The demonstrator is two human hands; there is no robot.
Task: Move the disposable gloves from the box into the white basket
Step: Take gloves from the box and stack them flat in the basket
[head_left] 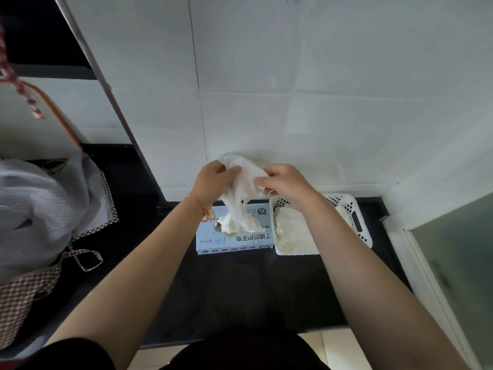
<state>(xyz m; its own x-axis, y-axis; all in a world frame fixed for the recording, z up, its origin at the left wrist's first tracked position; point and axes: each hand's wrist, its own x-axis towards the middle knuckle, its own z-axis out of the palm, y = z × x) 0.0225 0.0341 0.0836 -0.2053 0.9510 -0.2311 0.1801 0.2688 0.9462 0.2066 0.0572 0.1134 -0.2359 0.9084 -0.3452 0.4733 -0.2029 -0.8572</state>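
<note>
My left hand [210, 180] and right hand [282, 181] both pinch a crumpled white bunch of gloves [240, 198], fingers dangling over the box [234, 239]. Box reads "XL" plus Chinese text; more gloves in the white basket [360, 222].

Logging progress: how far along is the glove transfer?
Partly done. Done: a stack of gloves already lies in the white basket. In hand: the left hand and right hand both grip a bunch of gloves above the box, its tail hanging to the box opening. Left: put this bunch in the basket; what remains inside the box can't be seen.
</note>
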